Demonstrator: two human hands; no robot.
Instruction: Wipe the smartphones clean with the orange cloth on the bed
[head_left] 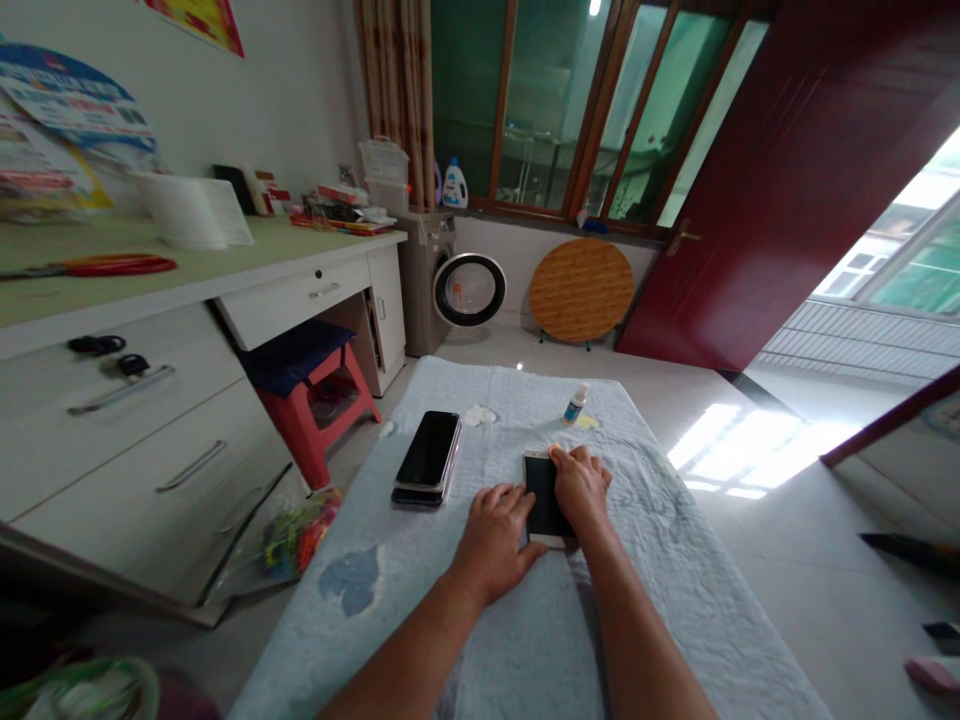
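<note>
A phone with a dark screen and pale frame (545,497) lies face up on the cloth-covered table (420,640). My left hand (495,535) rests along its left edge, fingers and thumb apart and touching it. At the upper right of the phone, my right hand (581,487) has its fingers closed on a small orange thing (553,451), mostly hidden under the fingertips. To the left, a stack of phones (430,452) lies with a black screen on top. A small white spray bottle with a blue label (575,404) stands beyond my right hand.
On the left are a white desk (300,260) with a paper roll (184,210) and red-handled scissors (120,265), and a red stool (319,400). Behind stand a washing machine with its door open (427,280) and a round wooden board (582,288). A red door (705,190) is at right.
</note>
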